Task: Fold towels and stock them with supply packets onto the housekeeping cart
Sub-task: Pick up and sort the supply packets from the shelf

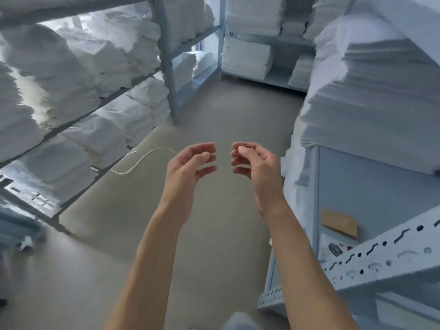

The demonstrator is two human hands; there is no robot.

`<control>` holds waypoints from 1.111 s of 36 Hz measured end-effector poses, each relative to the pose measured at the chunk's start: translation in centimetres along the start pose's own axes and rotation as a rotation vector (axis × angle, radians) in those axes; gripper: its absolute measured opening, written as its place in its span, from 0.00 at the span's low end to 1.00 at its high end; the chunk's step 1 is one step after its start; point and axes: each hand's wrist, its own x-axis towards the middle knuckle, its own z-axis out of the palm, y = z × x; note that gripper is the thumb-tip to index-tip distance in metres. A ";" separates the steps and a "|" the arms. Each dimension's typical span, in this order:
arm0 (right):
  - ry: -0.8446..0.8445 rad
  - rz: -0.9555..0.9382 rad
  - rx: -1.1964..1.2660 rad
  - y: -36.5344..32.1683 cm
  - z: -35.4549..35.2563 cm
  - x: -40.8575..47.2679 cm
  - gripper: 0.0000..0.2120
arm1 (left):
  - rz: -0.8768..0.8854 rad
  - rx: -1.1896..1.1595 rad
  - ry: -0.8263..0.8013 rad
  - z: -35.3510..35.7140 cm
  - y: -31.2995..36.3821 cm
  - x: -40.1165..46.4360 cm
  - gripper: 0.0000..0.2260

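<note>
Between the linen racks, the left hand (190, 160) pinches a thin white string (142, 160); the right hand (250, 160) hovers half-curled, holding nothing. Folded white towels (371, 96) sit stacked on the right. The dangling string could snag the left shelves

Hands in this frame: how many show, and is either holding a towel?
2. The left hand and the right hand are raised side by side over the floor, fingers loosely curled; neither holds a towel.

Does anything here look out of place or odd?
Yes: a thin white string trails loose from the left hand above the floor. On the left shelves, the linen looks crumpled, not stacked flat.
</note>
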 end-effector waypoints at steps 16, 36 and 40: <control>0.219 -0.025 -0.016 1.1 -4.1 25.0 0.09 | -0.039 0.144 -0.340 11.0 -4.6 24.6 0.13; 1.013 -0.056 0.024 2.2 -17.0 35.1 0.08 | -0.376 0.177 -1.071 29.3 -14.0 39.9 0.11; 1.182 -0.056 0.032 3.0 -17.5 33.6 0.08 | -0.427 0.217 -1.238 31.1 -15.6 39.4 0.12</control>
